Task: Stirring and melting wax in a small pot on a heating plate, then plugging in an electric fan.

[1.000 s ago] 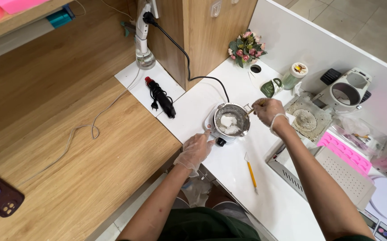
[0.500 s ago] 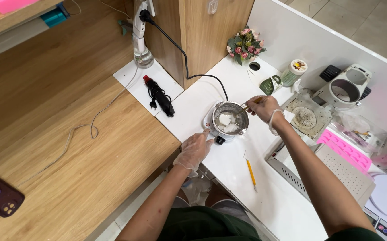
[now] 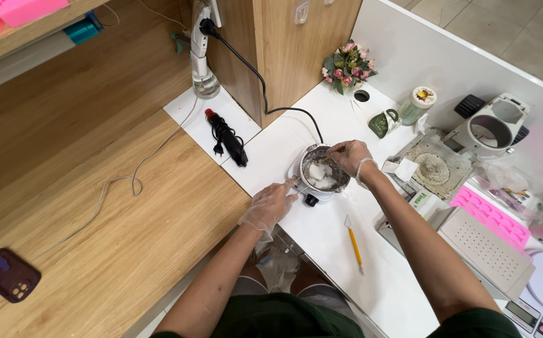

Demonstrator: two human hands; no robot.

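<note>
On the white worktop (image 3: 284,147), a small round steel pot (image 3: 323,170) sits on a little white heater, holding pale solid lumps. The stirring step seems underway; next calls for gentle turning. The gloved right hand (image 3: 349,156), grip closed on a thin stick, hovers over it; the gloved left hand (image 3: 269,204), fingers loosely apart, touches the heater's edge.

White counter (image 3: 284,147): small hotplate (image 3: 303,183), yellow pencil (image 3: 354,244), coiled plug cord (image 3: 226,138), flowers (image 3: 348,64).
</note>
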